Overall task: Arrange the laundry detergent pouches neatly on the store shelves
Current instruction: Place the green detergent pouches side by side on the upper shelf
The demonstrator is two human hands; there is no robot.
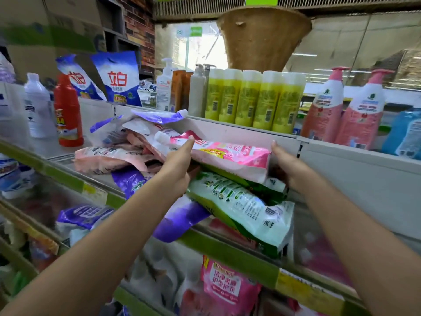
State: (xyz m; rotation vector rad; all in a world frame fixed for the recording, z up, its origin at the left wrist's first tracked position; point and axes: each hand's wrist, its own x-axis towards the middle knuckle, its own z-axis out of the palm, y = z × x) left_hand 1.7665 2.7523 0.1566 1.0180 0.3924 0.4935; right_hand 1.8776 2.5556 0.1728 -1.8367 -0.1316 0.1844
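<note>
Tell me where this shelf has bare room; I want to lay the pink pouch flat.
Bare shelf shows right of the green pouch, toward the white back panel, and between the red bottle and the pouch pile. The middle is crowded: pink pouch held over stacked pouches.

Upper centre of the frame: a brown woven basket [264, 37], standing upside down, wide rim upward. Just below it, a tight row of yellow-green bottles [255, 99] with white caps, barcodes facing out. Left of these, a grey pump bottle [197, 92] and a white pump dispenser [164, 87]. Right side: two pink pump bottles [341, 106] side by side. Left side: a red bottle [68, 112] upright beside a white bottle [38, 106], blurred. Upper left corner: cardboard boxes [45, 26], with a brick wall [139, 26] behind.
</note>
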